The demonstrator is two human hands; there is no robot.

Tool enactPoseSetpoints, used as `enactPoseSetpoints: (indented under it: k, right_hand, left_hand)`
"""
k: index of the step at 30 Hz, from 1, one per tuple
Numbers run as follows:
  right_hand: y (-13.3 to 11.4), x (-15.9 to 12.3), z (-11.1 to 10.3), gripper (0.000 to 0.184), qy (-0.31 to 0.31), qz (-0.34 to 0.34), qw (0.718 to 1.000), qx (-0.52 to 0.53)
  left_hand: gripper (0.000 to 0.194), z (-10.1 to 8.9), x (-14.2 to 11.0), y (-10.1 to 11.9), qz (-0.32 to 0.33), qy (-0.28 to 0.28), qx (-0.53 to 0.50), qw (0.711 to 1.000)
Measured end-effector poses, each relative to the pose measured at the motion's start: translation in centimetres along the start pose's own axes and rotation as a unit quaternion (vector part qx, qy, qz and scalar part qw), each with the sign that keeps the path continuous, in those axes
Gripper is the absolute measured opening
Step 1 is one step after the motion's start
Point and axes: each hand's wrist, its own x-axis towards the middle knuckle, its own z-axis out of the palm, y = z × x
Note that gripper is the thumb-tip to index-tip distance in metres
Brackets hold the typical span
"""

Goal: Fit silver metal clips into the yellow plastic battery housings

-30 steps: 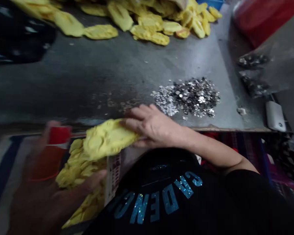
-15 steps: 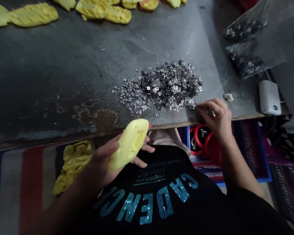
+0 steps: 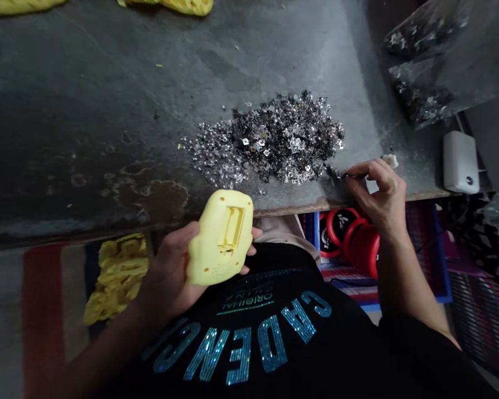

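Observation:
A yellow plastic housing (image 3: pixel 203 244) with a slotted battery compartment rests in my left hand (image 3: pixel 170 266), its compartment side facing up. My fingers wrap round it from below, just in front of the table edge. At the right end of a heap of small shiny metal contact plates (image 3: pixel 291 138), my right hand (image 3: pixel 378 185) is closed in a pinch over the tabletop. Dark small bits lie at its fingertips, beside the heap; whether one of these metal pieces is between the fingers is too small to tell.
Yellow plastic parts (image 3: pixel 187 5) lie at the table's far edge, and more yellow parts (image 3: pixel 120 277) sit below at left. Clear bags of metal pieces (image 3: pixel 428 94) and a white device (image 3: pixel 459 162) stand at right. A blue crate (image 3: pixel 441 255) below holds red round items (image 3: pixel 363 249).
The yellow housing has turned in my left hand, so its compartment side now faces me more fully. My right hand has shifted slightly right, still pinching near the heap.

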Motion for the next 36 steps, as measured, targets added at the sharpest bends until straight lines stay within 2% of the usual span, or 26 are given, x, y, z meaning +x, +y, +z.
enactPoseSetpoints:
  k: [6,13,16,20,22,24,27,29,32,36]
  right_hand:
    - [-0.2,0.6,-0.7,0.005,0.026,0.008,0.999,0.019]
    - [0.7,0.7,-1.2,0.007,-0.003,0.028,0.999,0.045]
    - [1.3,0.4,-1.5,0.004,0.001,0.040,0.999,-0.013]
    - [2.3,0.3,-1.3,0.015,0.002,0.032,0.995,-0.097]
    - [2.5,0.2,-1.2,0.023,-0.001,0.029,0.995,-0.098]
    - [2.2,-0.2,-1.0,0.027,0.027,0.034,0.997,-0.068]
    - [1.3,-1.0,-0.7,0.016,0.064,0.028,0.996,-0.062]
    - [0.7,-1.3,-0.2,0.009,0.049,0.013,0.994,-0.100]
    - [0.4,-1.1,0.7,0.010,0.018,0.001,0.989,-0.148]
    - [0.5,-0.4,1.1,0.009,0.009,-0.004,0.990,-0.143]
  left_hand:
    - [0.081,-0.3,0.3,-0.4,-0.009,-0.013,-0.003,1.000]
    - [0.080,-1.0,0.7,-1.1,-0.005,-0.007,-0.012,1.000]
    - [0.076,-1.5,0.7,-1.2,-0.015,-0.019,-0.019,1.000]
    - [0.071,-2.2,0.7,-1.3,-0.029,-0.055,-0.026,0.998]
    - [0.071,-2.4,0.7,-1.3,-0.031,-0.054,-0.026,0.998]
    - [0.074,-2.4,0.7,-1.3,-0.033,-0.050,-0.025,0.998]
    - [0.077,-2.4,0.7,-1.3,-0.033,-0.046,-0.023,0.998]
    - [0.077,-2.3,0.8,-1.3,-0.034,-0.048,-0.020,0.998]
    - [0.076,-2.2,0.8,-1.3,-0.036,-0.059,-0.009,0.998]
    - [0.074,-2.1,0.5,-1.4,-0.032,-0.065,-0.003,0.997]
